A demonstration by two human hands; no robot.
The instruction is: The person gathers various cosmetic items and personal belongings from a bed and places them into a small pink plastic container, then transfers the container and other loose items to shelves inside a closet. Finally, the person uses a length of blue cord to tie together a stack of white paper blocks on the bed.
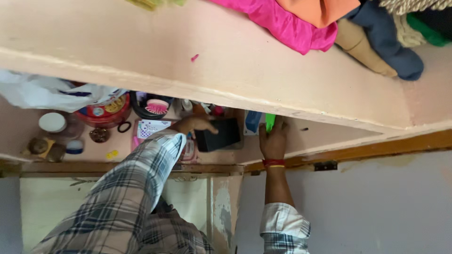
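Left hand (195,124) gripping a black phone (219,135) on the lower shelf (310,141), fingers clamped over its edge. Right hand (274,141) pinching a green strip (270,121), its top hidden behind the upper shelf (235,61). Half-hiding the red tin (106,109): a plastic bag (42,91).

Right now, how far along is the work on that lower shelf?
Done: nothing visibly finished. In hand: the left hand grips a black box; the right hand holds a green object. Left: the red tin, white lid and small items still crowd the lower shelf.
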